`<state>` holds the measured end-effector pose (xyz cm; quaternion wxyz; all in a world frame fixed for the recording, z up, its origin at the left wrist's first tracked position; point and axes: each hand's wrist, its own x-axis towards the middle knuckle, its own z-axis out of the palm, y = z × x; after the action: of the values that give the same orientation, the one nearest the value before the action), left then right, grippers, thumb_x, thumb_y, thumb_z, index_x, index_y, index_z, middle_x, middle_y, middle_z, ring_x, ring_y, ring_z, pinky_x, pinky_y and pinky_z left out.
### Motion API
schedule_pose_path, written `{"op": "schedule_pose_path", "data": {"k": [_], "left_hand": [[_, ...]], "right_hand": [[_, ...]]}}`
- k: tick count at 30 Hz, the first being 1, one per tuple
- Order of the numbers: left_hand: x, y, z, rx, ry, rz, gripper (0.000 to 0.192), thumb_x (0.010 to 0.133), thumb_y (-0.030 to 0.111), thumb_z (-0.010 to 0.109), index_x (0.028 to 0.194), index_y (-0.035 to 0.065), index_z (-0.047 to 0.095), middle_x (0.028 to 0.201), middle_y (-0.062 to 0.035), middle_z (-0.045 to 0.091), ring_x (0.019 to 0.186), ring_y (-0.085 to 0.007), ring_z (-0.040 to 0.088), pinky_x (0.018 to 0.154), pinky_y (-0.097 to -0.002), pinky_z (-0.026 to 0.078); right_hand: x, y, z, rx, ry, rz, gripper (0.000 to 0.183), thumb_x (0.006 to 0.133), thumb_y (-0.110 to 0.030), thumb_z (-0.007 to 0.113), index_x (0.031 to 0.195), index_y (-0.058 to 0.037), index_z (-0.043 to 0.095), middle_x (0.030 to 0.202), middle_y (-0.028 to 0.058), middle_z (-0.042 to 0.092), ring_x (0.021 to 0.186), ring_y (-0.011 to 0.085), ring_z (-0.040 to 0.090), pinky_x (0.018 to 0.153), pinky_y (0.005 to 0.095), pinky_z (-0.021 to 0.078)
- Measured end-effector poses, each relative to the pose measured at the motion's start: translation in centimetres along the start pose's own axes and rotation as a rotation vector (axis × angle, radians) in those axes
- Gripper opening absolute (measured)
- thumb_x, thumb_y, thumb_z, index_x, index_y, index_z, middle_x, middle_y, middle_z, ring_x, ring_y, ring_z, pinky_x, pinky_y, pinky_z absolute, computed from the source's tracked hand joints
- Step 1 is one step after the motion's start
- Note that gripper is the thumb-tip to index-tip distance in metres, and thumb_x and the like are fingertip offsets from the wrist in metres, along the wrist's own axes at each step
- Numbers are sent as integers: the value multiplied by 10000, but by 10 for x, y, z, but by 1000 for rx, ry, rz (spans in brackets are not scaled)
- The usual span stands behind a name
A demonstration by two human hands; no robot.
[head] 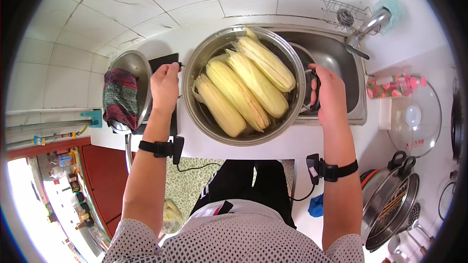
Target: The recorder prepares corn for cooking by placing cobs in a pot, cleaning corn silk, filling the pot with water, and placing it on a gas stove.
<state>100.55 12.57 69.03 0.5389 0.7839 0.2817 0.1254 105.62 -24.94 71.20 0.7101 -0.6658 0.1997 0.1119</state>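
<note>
A wide stainless-steel pot (pixel 244 141) is in front of me, over the white counter and the sink's left part. Several ears of corn (pixel 252 80) lie slantwise in it, mostly in pale husks; one shows bare kernels at its lower end. Dark water seems to surround them. My left hand (pixel 165 86) grips the pot's left handle, of which only a black tip shows. On the opposite side my right hand (pixel 332 91) is closed around the black right handle (pixel 317 89), fingers through the loop. Whether the pot's base touches the counter is hidden.
Right of the pot is a steel sink (pixel 340 76) with a faucet (pixel 369 25) and another vessel inside. A frying pan (pixel 140 65) with a knitted cloth (pixel 122 98) stands left. A pink bottle (pixel 391 86), a glass lid (pixel 427 117) and stacked pans (pixel 384 197) are at right.
</note>
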Motion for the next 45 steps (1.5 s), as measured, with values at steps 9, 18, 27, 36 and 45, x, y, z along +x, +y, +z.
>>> {"op": "schedule_pose_path", "data": {"k": [9,18,27,36,45], "left_hand": [[4,-11,-3,-8,-28,19,329,998,261,621,908,-43,711,582,52,477,541,-47,414,519,-255,328],[10,-17,-4,61,-75,79,329,979,282,613,916,-26,710,579,-18,554,474,-101,491,461,-299,405],[30,-21,-2,183,33,119,437,930,385,618,902,-48,672,651,-119,651,526,-250,617,544,-395,505],[6,-8,-8,250,-128,129,513,966,402,570,765,-67,622,608,-192,623,539,-321,657,574,-456,524],[-25,-38,-48,288,-38,152,516,968,407,580,861,-88,678,840,-307,681,857,-470,679,800,-508,522]], "right_hand": [[-11,15,-1,3,80,-79,341,1019,-299,572,1191,-39,711,708,-3,558,502,85,483,473,253,383],[0,32,6,-470,323,-355,413,997,-355,512,1085,-18,732,1034,211,734,1026,427,668,877,471,515],[3,29,7,-742,401,-417,490,1027,-447,472,1060,-29,726,1054,235,722,1028,447,658,902,511,508],[14,52,-4,-551,315,-386,545,1019,-439,482,947,49,715,959,306,694,952,486,658,853,527,499],[-11,79,4,-468,283,-423,444,1019,-378,577,820,14,638,597,34,519,486,151,510,428,328,427]]}}
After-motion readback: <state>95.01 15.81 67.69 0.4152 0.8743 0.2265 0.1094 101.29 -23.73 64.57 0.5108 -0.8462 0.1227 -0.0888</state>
